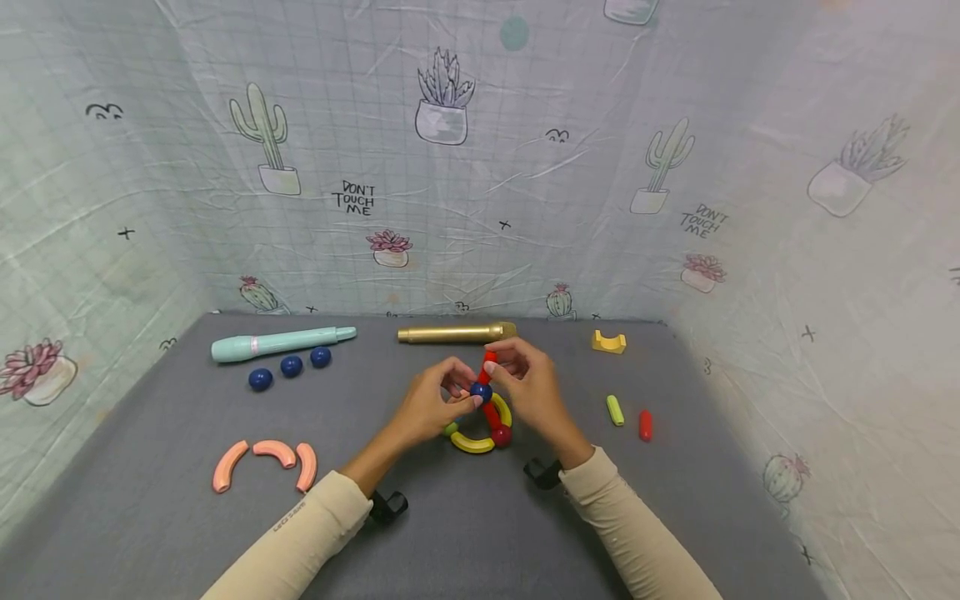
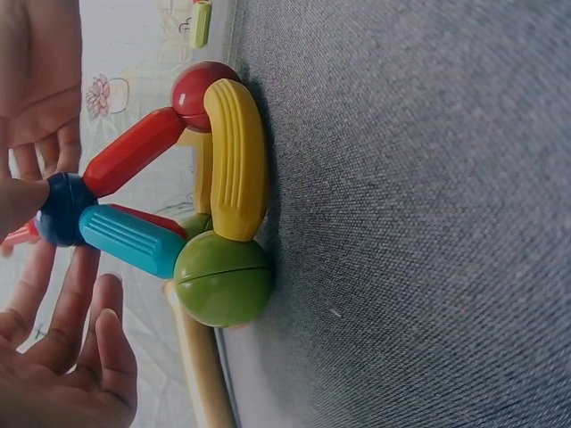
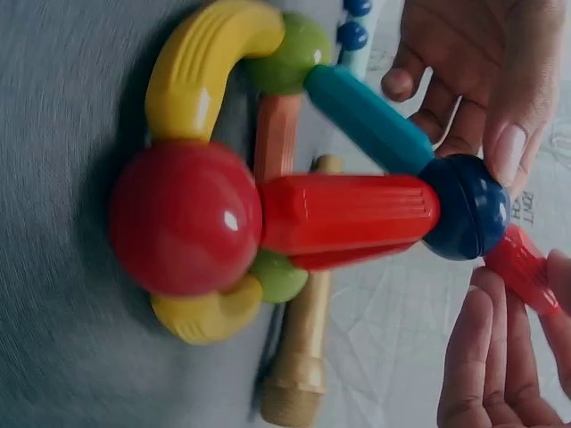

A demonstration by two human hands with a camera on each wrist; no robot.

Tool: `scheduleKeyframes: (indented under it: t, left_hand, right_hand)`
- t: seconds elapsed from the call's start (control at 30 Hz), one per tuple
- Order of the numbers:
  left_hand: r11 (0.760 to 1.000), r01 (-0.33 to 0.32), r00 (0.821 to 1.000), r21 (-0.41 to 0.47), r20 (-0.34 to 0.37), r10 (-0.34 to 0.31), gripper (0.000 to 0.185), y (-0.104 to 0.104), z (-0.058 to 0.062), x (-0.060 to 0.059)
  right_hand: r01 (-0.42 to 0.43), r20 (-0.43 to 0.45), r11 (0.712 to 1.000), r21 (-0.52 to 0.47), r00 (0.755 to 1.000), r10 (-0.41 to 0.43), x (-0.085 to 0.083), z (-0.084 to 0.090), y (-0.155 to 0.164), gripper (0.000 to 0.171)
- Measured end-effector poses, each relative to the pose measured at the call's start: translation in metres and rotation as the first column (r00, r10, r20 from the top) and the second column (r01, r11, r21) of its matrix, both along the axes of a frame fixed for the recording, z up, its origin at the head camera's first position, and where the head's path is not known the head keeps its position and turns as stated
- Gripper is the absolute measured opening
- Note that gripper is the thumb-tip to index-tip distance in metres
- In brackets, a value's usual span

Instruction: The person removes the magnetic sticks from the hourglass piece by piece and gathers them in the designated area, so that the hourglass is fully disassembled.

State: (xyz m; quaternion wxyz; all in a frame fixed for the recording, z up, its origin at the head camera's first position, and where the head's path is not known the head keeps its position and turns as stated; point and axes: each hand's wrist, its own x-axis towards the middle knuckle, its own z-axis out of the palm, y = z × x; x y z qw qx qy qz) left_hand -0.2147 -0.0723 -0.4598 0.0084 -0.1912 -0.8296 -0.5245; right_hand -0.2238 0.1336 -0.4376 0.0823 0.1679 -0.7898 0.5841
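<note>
My left hand (image 1: pixel 429 406) pinches a dark blue ball (image 1: pixel 482 392) at the top of a model of rods and balls. From above, my right hand (image 1: pixel 536 392) holds a short red rod (image 3: pixel 522 267) between thumb and fingers, its end against that ball. Below the ball, a red rod (image 3: pixel 348 212) slopes down to a red ball (image 3: pixel 187 218), and a teal rod (image 2: pixel 134 239) runs to a green ball (image 2: pixel 223 276). Another red rod is partly hidden. Curved yellow pieces (image 2: pixel 239 160) and a salmon piece (image 3: pixel 277 134) form the base on the grey table.
At left are three blue balls (image 1: pixel 291 366), a mint tapered stick (image 1: pixel 285 342) and three curved salmon pieces (image 1: pixel 274 452). A gold stick (image 1: pixel 450 334) lies behind the hands. To the right sit a yellow cradle-shaped block (image 1: pixel 608 342), a lime rod (image 1: pixel 615 410) and a red rod (image 1: pixel 646 426).
</note>
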Motion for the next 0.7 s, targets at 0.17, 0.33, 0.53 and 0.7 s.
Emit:
scheduleKeyframes:
  t: [0.17,0.33,0.53,0.7]
  left_hand:
    - [1.000,-0.001,1.000,-0.007,0.005,0.001,0.027,0.000,0.001,0.000]
    - [1.000,0.001,1.000,-0.014,0.006,-0.001,0.026,0.001,0.002,-0.001]
    - [1.000,0.008,1.000,-0.001,-0.013,-0.008,0.027,0.000,0.001,-0.001]
    - [1.000,0.007,1.000,-0.007,-0.007,-0.007,0.027,0.000,0.002,0.000]
  right_hand:
    - [0.019,0.124,0.992,-0.124,0.992,-0.003,-0.004,-0.007,0.003,0.025]
    - [0.064,0.235,0.980,-0.188,0.972,-0.018,-0.006,-0.010,0.005,0.024]
    - [0.072,0.307,0.969,-0.236,0.952,0.004,-0.006,-0.008,0.009,0.024]
    - [0.078,0.270,0.987,-0.143,0.962,-0.037,-0.006,-0.011,0.026,0.026]
